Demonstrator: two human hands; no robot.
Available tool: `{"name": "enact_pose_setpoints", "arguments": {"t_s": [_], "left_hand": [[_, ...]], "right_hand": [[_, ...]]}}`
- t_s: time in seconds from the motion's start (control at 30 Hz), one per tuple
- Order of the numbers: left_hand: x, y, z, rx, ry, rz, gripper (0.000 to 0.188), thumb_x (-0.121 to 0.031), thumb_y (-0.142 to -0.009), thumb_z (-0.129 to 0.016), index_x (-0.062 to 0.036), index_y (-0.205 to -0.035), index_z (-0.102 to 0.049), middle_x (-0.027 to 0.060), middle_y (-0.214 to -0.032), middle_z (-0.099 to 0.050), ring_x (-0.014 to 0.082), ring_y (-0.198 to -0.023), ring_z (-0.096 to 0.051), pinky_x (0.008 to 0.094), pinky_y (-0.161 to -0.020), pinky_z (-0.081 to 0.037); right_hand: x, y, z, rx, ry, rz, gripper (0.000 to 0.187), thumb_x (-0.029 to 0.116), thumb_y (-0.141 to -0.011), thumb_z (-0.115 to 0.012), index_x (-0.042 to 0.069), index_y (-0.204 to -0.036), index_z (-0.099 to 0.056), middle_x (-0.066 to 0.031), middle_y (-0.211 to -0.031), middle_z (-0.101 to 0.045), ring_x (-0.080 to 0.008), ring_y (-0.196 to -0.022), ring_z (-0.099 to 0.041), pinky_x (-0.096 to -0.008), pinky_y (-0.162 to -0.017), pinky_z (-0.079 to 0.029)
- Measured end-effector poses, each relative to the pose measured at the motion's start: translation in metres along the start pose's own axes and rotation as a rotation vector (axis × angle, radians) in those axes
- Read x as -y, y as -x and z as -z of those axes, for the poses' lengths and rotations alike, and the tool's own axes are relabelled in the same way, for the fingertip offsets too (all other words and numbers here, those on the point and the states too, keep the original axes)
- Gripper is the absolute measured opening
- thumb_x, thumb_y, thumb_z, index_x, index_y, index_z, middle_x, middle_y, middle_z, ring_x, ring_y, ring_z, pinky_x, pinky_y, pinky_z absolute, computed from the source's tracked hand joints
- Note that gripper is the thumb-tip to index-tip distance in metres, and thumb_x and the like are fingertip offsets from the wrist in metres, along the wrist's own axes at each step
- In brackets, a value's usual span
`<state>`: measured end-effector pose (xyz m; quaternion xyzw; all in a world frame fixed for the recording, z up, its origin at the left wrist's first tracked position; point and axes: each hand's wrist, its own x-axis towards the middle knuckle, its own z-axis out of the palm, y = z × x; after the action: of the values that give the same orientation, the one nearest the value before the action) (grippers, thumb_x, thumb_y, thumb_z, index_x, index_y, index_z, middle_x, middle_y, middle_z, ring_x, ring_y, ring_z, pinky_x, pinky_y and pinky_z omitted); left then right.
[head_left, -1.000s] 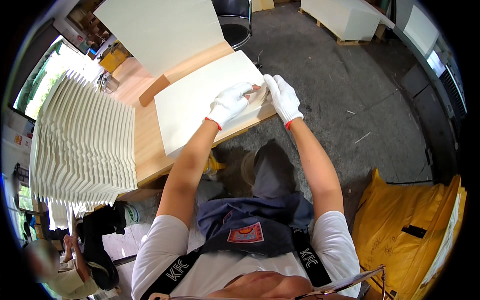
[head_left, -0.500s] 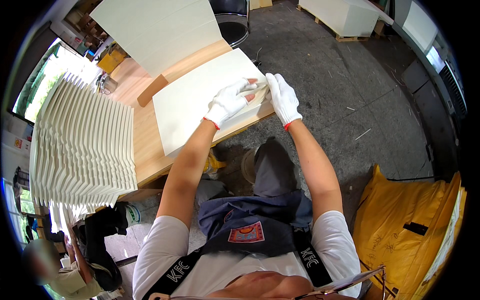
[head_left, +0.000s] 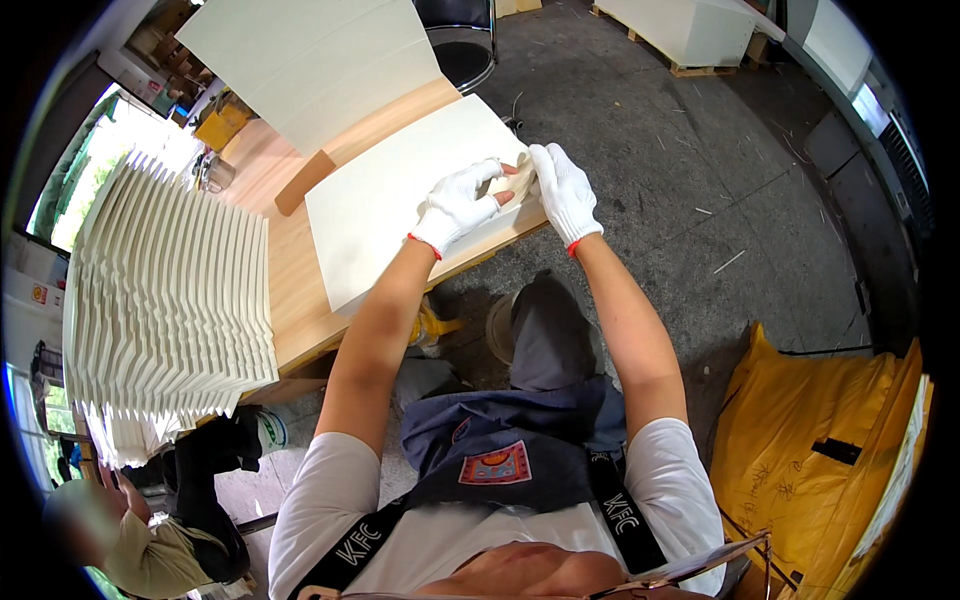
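A thick stack of white paper sheets (head_left: 375, 200) lies on the wooden table in front of me, its right corner bent up and fanned. My left hand (head_left: 458, 208) wears a white knitted glove with thumb and forefinger tips bare. It rests on the top sheet, those two fingers apart beside the curled corner. My right hand (head_left: 566, 195), also in a white glove, holds the raised corner from its outer side; its thumb is hidden by the sheets.
At the left stands a tall pile of wavy-edged white sheets (head_left: 170, 290). A brown block (head_left: 304, 183) lies on the wooden tabletop (head_left: 300, 300). Behind is a white panel (head_left: 310, 70) and a black chair (head_left: 462, 62). A yellow cover (head_left: 800, 470) sits right; another person (head_left: 150, 540) sits lower left.
The curled corner sheets bend a little more between my hands. Both hands stay in nearly the same place. The person at the lower left has shifted their arms.
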<state>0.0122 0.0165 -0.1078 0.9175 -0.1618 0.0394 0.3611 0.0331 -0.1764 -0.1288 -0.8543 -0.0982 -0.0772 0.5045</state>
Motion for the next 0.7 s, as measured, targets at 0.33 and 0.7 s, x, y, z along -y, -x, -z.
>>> {"name": "enact_pose_setpoints", "arguments": {"t_s": [0.33, 0.7], "left_hand": [[-0.012, 0.002, 0.004, -0.013, -0.012, 0.042, 0.033, -0.021, -0.097, -0.056, -0.0184, -0.128, -0.066, 0.009, -0.121, -0.069, 0.0253, -0.107, -0.066, 0.0346, -0.094, -0.05], [-0.006, 0.002, 0.0, -0.02, -0.077, -0.014, 0.037, -0.029, -0.087, -0.074, -0.014, -0.121, -0.068, 0.0095, -0.11, -0.072, 0.0214, -0.097, -0.067, 0.0327, -0.088, -0.051]], "right_hand": [[0.003, -0.001, 0.0, 0.039, 0.055, -0.114, 0.045, 0.051, -0.103, -0.035, 0.014, -0.111, -0.058, -0.0206, -0.101, -0.067, -0.046, -0.094, -0.064, -0.0528, -0.081, -0.047], [-0.002, 0.001, -0.004, -0.033, -0.014, -0.028, 0.043, 0.051, -0.102, -0.036, 0.015, -0.109, -0.058, -0.0215, -0.1, -0.066, -0.0459, -0.094, -0.063, -0.0525, -0.08, -0.048]]}}
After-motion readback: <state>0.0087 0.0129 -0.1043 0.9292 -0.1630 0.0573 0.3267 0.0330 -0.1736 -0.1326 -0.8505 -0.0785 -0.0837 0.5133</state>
